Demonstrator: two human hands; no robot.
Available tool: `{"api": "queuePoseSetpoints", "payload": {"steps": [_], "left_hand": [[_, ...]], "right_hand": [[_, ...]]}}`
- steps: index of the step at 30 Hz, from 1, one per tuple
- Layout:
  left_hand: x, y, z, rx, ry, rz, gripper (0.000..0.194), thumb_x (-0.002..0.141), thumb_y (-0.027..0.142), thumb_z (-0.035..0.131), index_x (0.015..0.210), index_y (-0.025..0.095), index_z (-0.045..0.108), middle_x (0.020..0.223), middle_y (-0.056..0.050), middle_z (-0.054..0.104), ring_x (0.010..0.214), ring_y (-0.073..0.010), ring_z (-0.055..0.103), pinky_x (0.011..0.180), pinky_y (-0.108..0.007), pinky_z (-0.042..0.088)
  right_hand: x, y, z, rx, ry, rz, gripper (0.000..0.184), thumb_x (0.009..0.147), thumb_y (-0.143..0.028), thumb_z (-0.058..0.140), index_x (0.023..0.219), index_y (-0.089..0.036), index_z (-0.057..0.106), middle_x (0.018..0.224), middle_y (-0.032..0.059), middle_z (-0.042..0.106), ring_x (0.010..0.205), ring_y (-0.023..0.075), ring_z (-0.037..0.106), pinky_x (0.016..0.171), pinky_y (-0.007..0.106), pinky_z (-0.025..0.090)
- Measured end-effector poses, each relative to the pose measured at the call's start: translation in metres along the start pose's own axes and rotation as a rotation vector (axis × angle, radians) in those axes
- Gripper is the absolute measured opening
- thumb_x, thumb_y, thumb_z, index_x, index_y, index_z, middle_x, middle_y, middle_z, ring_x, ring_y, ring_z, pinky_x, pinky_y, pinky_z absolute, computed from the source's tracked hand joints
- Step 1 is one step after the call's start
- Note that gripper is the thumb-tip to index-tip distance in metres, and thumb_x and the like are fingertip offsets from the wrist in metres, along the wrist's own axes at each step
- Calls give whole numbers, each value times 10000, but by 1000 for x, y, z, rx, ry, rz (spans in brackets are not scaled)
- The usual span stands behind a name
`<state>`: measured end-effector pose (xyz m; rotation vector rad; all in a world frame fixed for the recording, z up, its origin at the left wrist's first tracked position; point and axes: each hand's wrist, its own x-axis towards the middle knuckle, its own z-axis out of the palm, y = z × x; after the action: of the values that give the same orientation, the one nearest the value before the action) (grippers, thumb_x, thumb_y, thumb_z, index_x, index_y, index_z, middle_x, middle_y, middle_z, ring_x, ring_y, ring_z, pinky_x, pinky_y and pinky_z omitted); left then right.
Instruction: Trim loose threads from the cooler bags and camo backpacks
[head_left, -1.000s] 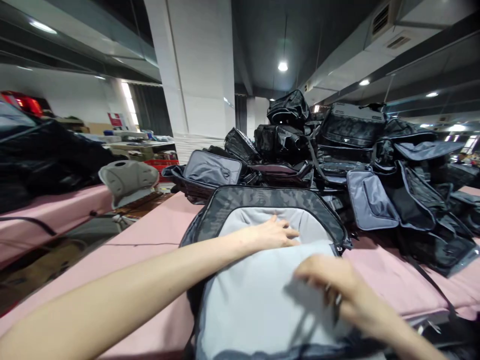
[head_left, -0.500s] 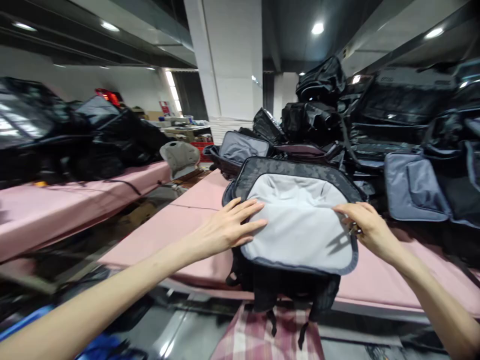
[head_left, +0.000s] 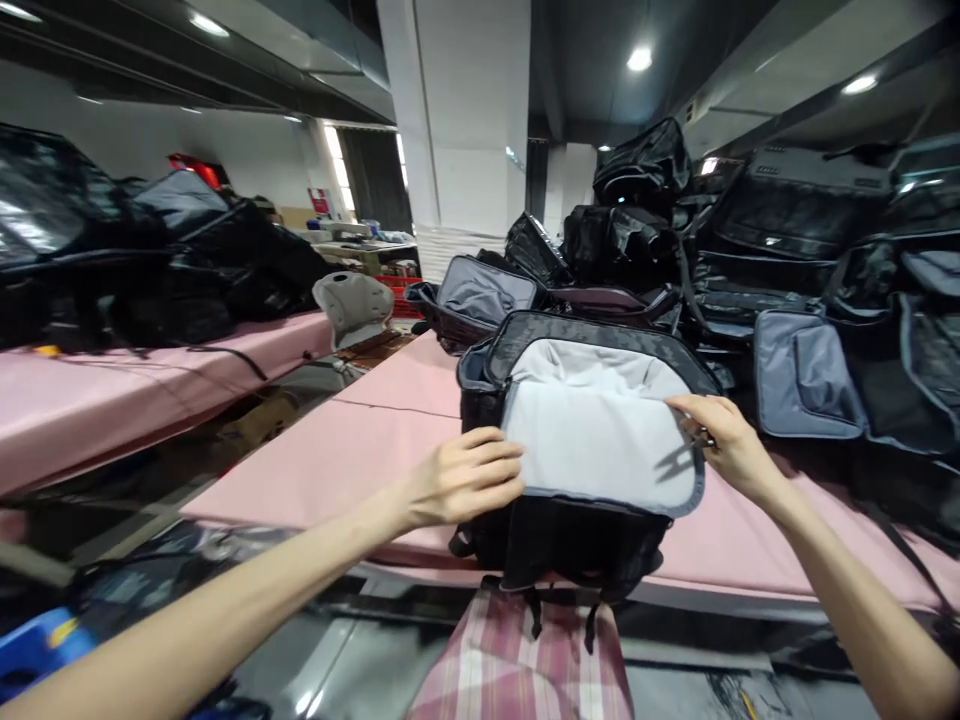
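A black backpack [head_left: 487, 410] with a camouflage-patterned rim stands at the table's front edge. Its open flap, lined in pale grey [head_left: 592, 430] and bound with dark edging, faces me. At the flap's left edge, my left hand [head_left: 472, 475] is closed with the fingers curled over the edging. My right hand [head_left: 724, 440] is at the flap's right side, thumb and index finger near the lining. Small dark metal thread snips [head_left: 699, 436] sit in that hand, partly hidden by the fingers. A scissor-shaped shadow falls on the lining. Black straps hang below the bag.
The backpack rests on a pink-covered table [head_left: 322, 450]. Behind and to the right are heaped black bags [head_left: 787, 220], one with an open grey flap [head_left: 810, 375]. A grey chair [head_left: 352, 305] stands between this and another pink table [head_left: 285, 345]. A blue bin [head_left: 37, 650] lies low left.
My left hand has slid down the flap's left edge, its spread fingers now curled in. The flap has tipped slightly and its lower edge sits higher. My right hand stays at the right edge.
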<state>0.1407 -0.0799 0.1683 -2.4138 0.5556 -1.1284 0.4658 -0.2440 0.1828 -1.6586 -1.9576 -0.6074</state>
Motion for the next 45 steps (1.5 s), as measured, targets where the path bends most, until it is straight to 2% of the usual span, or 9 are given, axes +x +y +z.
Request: {"api": "queuePoseSetpoints", "payload": {"steps": [9,15,19,21,24,29,34,38,45], "left_hand": [[-17,1,2,-8,22,26,249,852,104,414,915,190,639,928,-39,673,1101,-217,536,952,-378,466],[-19,2,4,-12,59,-49,194,799,104,551,924,226,636,856,6,668,1079,-207,555,954,-360,485],[-15,8,2,30,76,-74,176,780,74,570,891,185,650,773,0,652,1062,-235,564,926,-382,505],[-15,11,2,64,74,-81,209,794,60,539,920,181,654,783,-11,649,1061,-238,563,912,-388,509],[-14,16,3,114,86,-61,239,794,56,534,950,191,656,788,-16,644,1001,-211,593,890,-358,518],[-6,19,3,190,88,13,194,774,85,580,896,207,668,744,6,636,789,-137,631,795,-263,531],[-5,19,2,224,63,42,202,790,101,558,895,239,662,747,24,640,764,-118,628,725,-242,513],[-11,20,3,205,68,32,165,783,100,569,875,205,657,751,13,652,746,-128,630,679,-255,499],[-13,19,-5,141,115,-134,174,830,93,459,869,133,624,748,-58,659,824,-187,627,648,-294,488]], "right_hand": [[-26,-15,-15,152,170,0,328,856,-104,379,1096,-224,568,1146,82,582,1159,213,461,933,420,396],[-70,-47,-15,-23,87,-134,312,879,-143,385,1030,-258,632,1032,60,646,955,190,544,791,356,462],[-84,-50,-4,-66,180,-200,275,855,-119,415,942,-227,652,848,61,668,731,158,573,649,296,450],[-87,-52,2,-12,235,-82,233,838,-129,443,887,-218,652,797,58,661,675,153,571,607,284,436],[-86,-65,14,262,228,323,167,828,-217,474,734,-188,609,634,31,600,556,137,527,522,258,405],[-71,-94,29,816,128,879,352,742,-391,572,489,-171,464,467,-15,450,474,106,416,458,227,338],[-69,-98,28,1128,80,945,329,730,-436,618,583,-144,581,475,-28,450,447,75,355,448,214,315],[-77,-93,34,1057,162,894,252,691,-390,671,638,-145,639,656,49,623,639,155,541,602,268,443],[-81,-89,37,1010,130,948,261,675,-405,687,685,-144,692,717,83,658,701,195,586,639,277,486]]}}
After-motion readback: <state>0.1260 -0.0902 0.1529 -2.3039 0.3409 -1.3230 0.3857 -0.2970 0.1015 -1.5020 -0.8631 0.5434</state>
